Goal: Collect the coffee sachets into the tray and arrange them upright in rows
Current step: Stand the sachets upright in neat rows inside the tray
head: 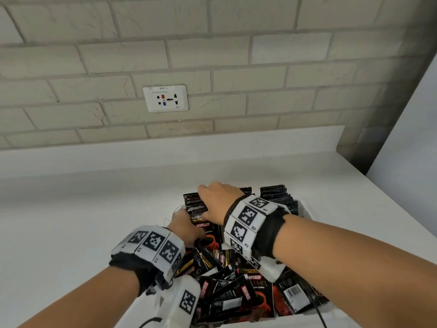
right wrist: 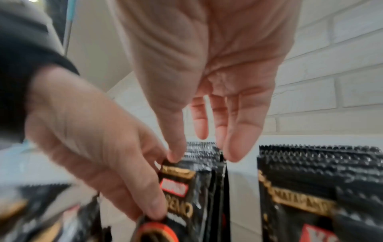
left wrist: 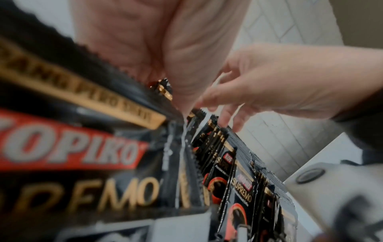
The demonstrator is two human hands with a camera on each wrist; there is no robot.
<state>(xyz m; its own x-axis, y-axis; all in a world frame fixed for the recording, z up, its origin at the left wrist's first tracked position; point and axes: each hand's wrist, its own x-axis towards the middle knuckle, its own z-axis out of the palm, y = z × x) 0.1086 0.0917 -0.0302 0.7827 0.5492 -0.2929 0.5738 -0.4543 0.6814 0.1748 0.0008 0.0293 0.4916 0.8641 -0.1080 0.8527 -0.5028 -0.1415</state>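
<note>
— Two rows of upright coffee sachets are seen from the head view at the far end of the white tray (head: 305,210), which sits on the white counter (head: 71,221); a left row (head: 195,205) and a right row (head: 276,195). A loose heap of sachets (head: 236,285) is piled at the near end.

— And the hands?

— The right hand (head: 217,200) is laid over the top of the left row, and the left hand (head: 183,227) is pressed against its near face. From the head view, the fingertips are hidden.

— Is that settled by the wrist cameras?

— Partly. In the right wrist view, the right hand's fingers (right wrist: 236,131) are shown straight, tips just above the serrated tops of the left row, nothing grasped. The left hand's fingers (right wrist: 145,188) are laid nearly straight along the front sachet. In the left wrist view only the palm is shown, blurred, so a pinch cannot be ruled out. The tray's near edge is cut off.
</note>
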